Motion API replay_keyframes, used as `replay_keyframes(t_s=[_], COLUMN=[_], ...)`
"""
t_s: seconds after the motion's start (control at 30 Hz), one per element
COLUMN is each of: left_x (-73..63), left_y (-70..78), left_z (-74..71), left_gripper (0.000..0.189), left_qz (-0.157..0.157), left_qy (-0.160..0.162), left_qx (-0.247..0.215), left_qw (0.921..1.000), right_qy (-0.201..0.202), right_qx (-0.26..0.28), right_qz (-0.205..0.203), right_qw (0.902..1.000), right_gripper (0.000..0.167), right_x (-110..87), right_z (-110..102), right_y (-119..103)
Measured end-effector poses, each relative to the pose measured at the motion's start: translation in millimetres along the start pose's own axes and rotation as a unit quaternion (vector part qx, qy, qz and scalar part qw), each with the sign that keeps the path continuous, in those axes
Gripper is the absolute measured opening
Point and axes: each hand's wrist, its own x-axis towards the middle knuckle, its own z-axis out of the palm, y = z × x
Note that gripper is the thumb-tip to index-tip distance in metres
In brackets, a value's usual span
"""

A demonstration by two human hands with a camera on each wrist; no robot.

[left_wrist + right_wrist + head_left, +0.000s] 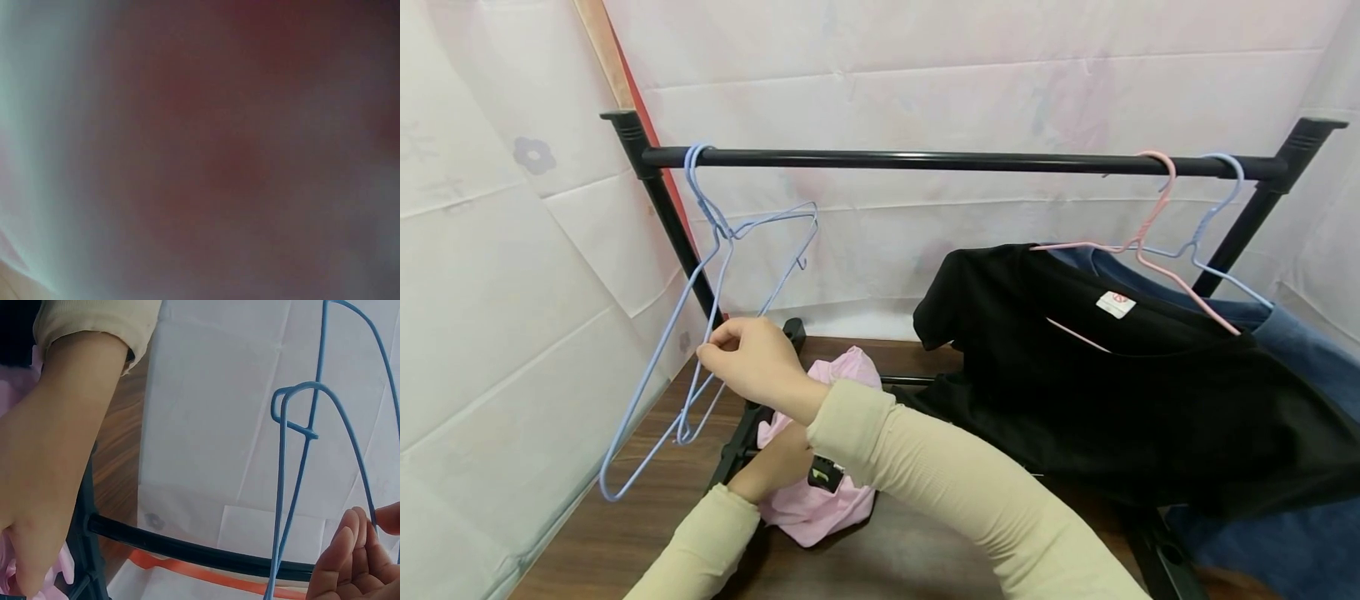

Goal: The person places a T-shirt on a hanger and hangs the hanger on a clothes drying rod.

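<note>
My right hand (756, 364) reaches across the left arm and pinches one wire of a light blue hanger (683, 437) between thumb and fingertips. In the right wrist view, that blue hanger (282, 456) stands beside the curled fingers. A second blue hanger (613, 497) hangs with it at the rail's left end. Below the right forearm, my left hand (784, 463) holds a bunched pink garment (808, 521); its fingertips are mostly hidden in the head view. Close, blurred fabric fills the left wrist view.
A black rail (910, 160) spans the rack. At its right hang a black T-shirt (1060, 392) on a pink hanger (1150, 218) and a blue top (1311, 354) on another blue hanger (1213, 212). The rack stands on a brown wooden surface (580, 542), with pale cloth walls around.
</note>
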Motion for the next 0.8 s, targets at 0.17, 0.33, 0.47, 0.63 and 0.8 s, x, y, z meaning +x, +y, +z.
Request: replay_keyframes(t_s=[0.17, 0.33, 0.47, 0.63, 0.8], left_x=[2.4, 3.9, 5.1, 6.1, 7.1], left_y=[-1.8, -0.2, 0.6, 0.4, 0.2], left_z=[0.4, 0.6, 0.8, 1.0, 0.6], left_gripper=[0.027, 0.023, 0.036, 0.039, 0.043], left_qz=[0.001, -0.006, -0.011, -0.007, -0.020], left_qy=[-0.013, -0.017, -0.015, -0.015, -0.027], left_qx=[-0.003, 0.001, -0.009, -0.015, -0.032], left_qw=[0.9999, 0.9998, 0.9998, 0.9998, 0.9989], right_qy=[-0.006, -0.009, -0.011, -0.016, -0.023], right_qx=[0.019, 0.041, 0.053, 0.058, 0.059], right_qz=[0.005, 0.002, 0.002, -0.003, -0.007], right_qw=[0.9998, 0.9991, 0.9985, 0.9982, 0.9980], right_gripper=[0.011, 0.012, 0.012, 0.012, 0.013], right_x=[-0.7, -1.4, -2.2, -3.0, -5.1], right_z=[-6, -13, -19, -26, -34], right_y=[-2, -3, -3, -4, -4])
